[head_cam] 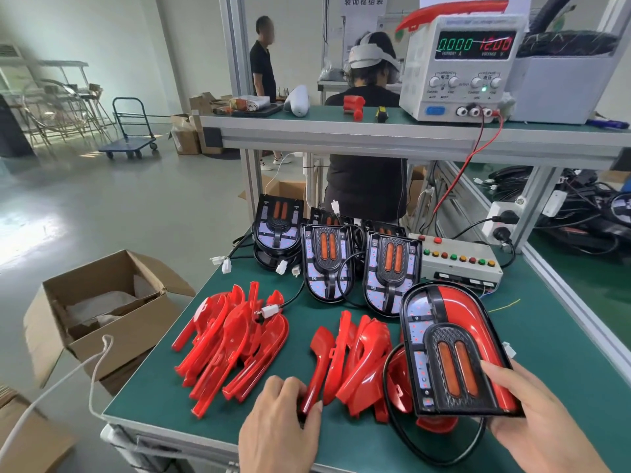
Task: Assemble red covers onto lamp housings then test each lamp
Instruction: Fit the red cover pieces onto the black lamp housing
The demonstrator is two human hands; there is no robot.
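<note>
Holding the lamp housing [454,356] in your right hand [532,414], near worktop edge; left hand [280,425] fingers pinch a red cover [316,370], long axis pointing away from you.

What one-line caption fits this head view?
Right hand holds a lamp housing with one red cover fitted, while left hand grips another red cover from the bench pile.
</note>
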